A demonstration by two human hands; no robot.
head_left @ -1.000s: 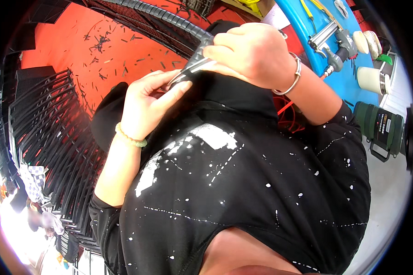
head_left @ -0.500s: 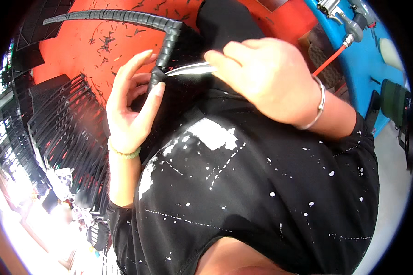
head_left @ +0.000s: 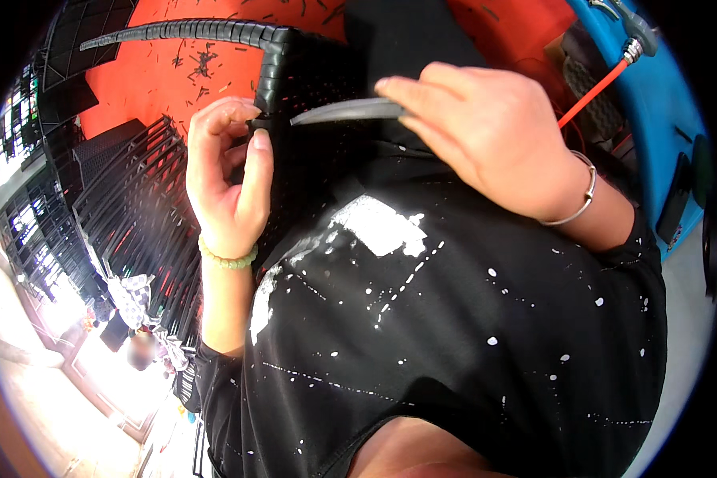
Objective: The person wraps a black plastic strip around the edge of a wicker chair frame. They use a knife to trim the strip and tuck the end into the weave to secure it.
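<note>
A tube frame wrapped in black flat strip (head_left: 271, 76) runs along the far left and bends down toward me at a corner. My left hand (head_left: 229, 171) pinches its lower end between thumb and fingers, with the fingertips partly behind it. In my right hand (head_left: 486, 135), held to the right of the tube, is a glossy grey-black flat strip (head_left: 346, 111) between thumb and fingers. The strip points left to the wrapping beside my left fingertips; whether it joins there is too dark to tell. A black woven panel (head_left: 319, 72) lies behind the strip.
Red floor (head_left: 167, 76) with scattered black scraps lies beyond. Black slatted frames (head_left: 135, 215) are stacked at my left. On the right, a blue surface (head_left: 653, 103) carries an air tool (head_left: 641, 36) with an orange hose (head_left: 593, 103). Another person (head_left: 139, 350) is far off at the lower left.
My right hand has moved a little to the right with the strip, which now looks darker. My left fingers have closed in nearer the tube's lower end. The whole view has shifted slightly.
</note>
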